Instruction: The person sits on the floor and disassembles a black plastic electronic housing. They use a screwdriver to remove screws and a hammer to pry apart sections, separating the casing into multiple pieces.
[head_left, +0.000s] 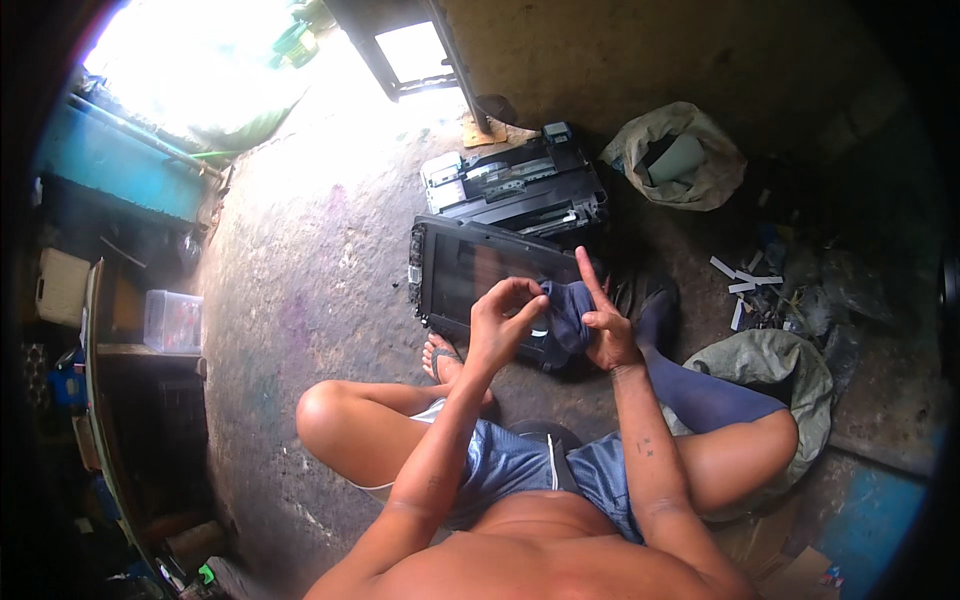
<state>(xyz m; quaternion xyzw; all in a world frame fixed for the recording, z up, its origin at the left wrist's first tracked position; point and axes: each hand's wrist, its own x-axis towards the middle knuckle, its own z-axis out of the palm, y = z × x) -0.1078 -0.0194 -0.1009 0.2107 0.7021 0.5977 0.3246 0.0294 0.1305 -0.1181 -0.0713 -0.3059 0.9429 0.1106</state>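
Between my two hands, above a black printer part, is a bunched dark blue sock (pixel 570 314), the same colour as the long sock (pixel 715 395) on my right leg. My left hand (pixel 500 320) pinches its left edge with thumb and fingertips. On the other side my right hand (pixel 612 338) grips it, with the thumb against the cloth and one finger stretched straight out. My left foot (pixel 441 358) is bare in a dark flip-flop. Below the hands, the flat black printer part (pixel 480 265) with a glass-like panel lies on the floor.
Beyond it sits an opened printer body (pixel 520 185). A sack (pixel 690 185) holding pale pieces stands back right. White strips (pixel 742 280) and plastic scraps litter the right floor, near another grey sack (pixel 790 360). At left a shelf (pixel 150 352) bears a clear plastic box (pixel 173 320).
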